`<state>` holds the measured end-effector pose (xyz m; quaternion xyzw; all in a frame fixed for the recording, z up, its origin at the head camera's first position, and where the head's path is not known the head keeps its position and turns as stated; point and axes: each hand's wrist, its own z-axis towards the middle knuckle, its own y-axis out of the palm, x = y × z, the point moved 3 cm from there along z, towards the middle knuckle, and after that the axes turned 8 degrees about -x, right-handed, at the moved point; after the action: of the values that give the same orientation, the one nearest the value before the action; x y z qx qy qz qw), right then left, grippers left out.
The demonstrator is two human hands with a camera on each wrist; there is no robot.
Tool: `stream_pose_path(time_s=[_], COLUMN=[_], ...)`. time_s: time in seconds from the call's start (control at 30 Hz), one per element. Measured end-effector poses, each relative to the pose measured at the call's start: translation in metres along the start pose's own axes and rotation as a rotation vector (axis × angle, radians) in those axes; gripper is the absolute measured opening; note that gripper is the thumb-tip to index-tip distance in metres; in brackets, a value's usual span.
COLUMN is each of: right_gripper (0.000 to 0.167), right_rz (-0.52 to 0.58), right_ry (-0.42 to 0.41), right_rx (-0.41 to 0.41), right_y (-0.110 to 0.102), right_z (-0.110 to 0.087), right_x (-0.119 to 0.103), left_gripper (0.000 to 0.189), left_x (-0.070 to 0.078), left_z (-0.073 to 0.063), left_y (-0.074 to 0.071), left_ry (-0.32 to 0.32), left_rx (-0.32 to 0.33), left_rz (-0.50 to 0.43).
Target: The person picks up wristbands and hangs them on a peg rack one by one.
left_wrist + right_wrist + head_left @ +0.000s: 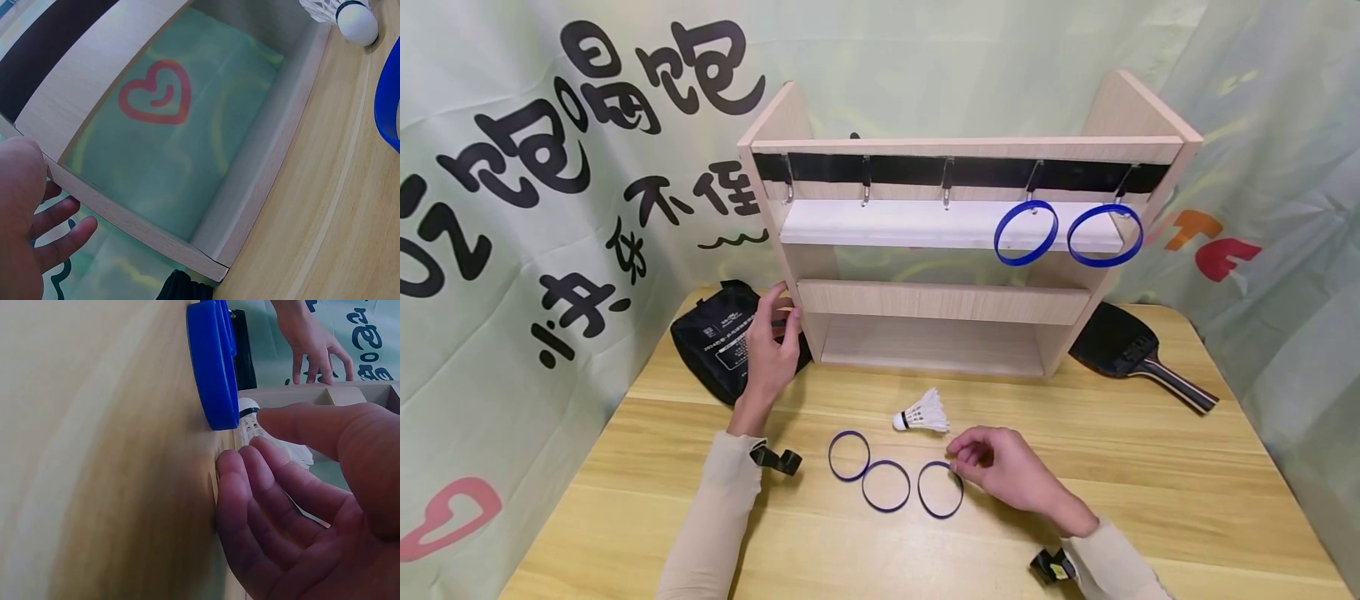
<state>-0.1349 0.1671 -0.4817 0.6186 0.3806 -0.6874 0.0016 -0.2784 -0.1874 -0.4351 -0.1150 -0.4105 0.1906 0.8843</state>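
My left hand (772, 346) is at the left side panel of a wooden rack (943, 302), fingers slightly bent. In the left wrist view those fingers (65, 240) are spread by the panel's edge, gripping nothing. Low over the table, my right hand (1007, 467) is beside the rightmost blue ring (942, 517), with fingers loosely bent. The right wrist view shows this ring (212, 369) just beyond the fingertips, with a gap between thumb and fingers. Two more rings (886, 510) lie to its left. Two blue rings (1026, 261) hang from the rack's right-hand hooks.
A white shuttlecock (922, 413) lies between the rings and the rack. Left of the rack is a black bag (718, 346); a black table tennis bat (1116, 342) lies at its right. Three hooks (946, 197) on the left hold no ring. Printed cloth hangs behind.
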Motion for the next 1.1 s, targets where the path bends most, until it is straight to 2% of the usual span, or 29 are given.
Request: stream_pose_path(time_s=[0.53,1.1], right_gripper=[0.014,0.009], right_rz=[-0.012,-0.087], right_ry=[-0.002,0.013], right_rx=[0.022,-0.023], right_y=[0.0058,0.0066], right_z=[0.0026,0.0074], right_x=[0.0027,0.0007], left_gripper=[0.041,0.042], left_x=[0.0,0.0005], left_z=[-0.0011,-0.0005], left_y=[-0.0018,-0.0006], left_ry=[-0.011,-0.007], left_rx=[0.0,-0.01], left_rz=[0.025,0.022])
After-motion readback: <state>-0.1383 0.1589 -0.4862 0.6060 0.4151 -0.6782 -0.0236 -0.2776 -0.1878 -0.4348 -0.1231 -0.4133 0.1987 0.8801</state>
